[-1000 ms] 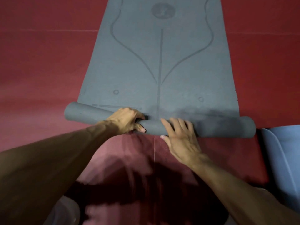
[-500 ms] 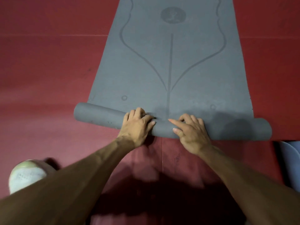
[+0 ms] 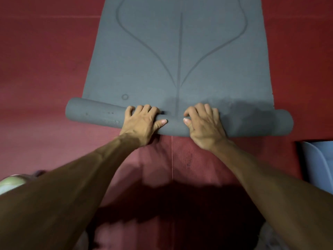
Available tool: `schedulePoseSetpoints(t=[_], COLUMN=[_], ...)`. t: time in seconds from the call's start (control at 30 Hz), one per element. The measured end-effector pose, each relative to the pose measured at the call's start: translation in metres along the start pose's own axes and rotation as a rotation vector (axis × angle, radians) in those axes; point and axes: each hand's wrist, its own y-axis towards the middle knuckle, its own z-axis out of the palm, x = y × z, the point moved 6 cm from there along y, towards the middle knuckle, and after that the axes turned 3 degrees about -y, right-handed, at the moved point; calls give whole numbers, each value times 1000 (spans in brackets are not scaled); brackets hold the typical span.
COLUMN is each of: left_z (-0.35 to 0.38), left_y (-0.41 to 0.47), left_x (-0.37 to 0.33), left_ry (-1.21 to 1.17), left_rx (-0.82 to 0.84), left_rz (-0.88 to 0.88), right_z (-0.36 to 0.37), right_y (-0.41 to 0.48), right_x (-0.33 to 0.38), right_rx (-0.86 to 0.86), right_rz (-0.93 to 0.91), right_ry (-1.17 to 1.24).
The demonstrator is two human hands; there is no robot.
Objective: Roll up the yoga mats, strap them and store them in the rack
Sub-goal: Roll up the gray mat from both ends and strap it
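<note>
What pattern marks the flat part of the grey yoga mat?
Darker lines on the grey yoga mat: one straight centre line, two curves converging; head view.

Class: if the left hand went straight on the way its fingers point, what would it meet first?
The left hand, gripping the rolled end of the grey yoga mat, would likely first meet that mat's flat unrolled stretch; nothing else shows ahead.

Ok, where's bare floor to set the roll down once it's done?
Open red floor lies left of the grey mat, and right of it, beyond the pale blue thing. Crowded near you: left hand and right hand grip the roll, shoe lower left.
</note>
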Motion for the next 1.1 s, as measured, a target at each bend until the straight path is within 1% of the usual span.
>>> schedulePoseSetpoints(t=[0.1, 0.17, 0.2, 0.33, 0.4, 0.47, 0.5, 0.57, 0.67, 0.73, 0.8, 0.87, 1.0, 1.03, 1.1], left_z=[0, 2, 3, 3, -1, -4, -6, -11, -16, -18, -16, -10, -8, -8, -7], left_y=[19, 29, 32, 37, 47, 56, 60, 61, 51, 40, 28, 17, 13, 16, 21], left_x=[2, 4, 6, 6, 6, 8, 7, 5, 0, -2, 1, 3, -3, -3, 0], left_ry=[54, 69, 57, -28, -44, -55, -44, 24, 103, 105, 79, 44, -85, -89, -48], left_rx=[98, 152, 161, 156, 178, 207, 198, 142, -3, -93, -144, -148, -85, -68, -35], left_rz=[-11, -20, -31, -48, -61, -98, -110, -94, -28, 25, 52, 30, -133, -163, -167], right_z=[-12, -15, -12, 12, 15, 16, 16, 14, 14, 16, 14, 14, 17, 16, 15], right_y=[3, -4, -10, -26, -14, 0, 7, 15, 22, 26, 32, 38, 43, 43, 40], right_x=[0, 2, 5, 11, 6, 1, -2, -4, -4, -7, -9, -13, -15, -15, -14], right_rx=[-121, -140, -105, 125, 150, 211, 249, 261, 273, 327, 341, 368, 402, 397, 393], right_rz=[26, 55, 49, -2, 3, 1, 4, 2, 0, 16, 12, 17, 16, 17, 23], right_ry=[-20, -41, -73, -184, -200, -192, -184, -164, -149, -106, -66, -25, -1, -3, -16])
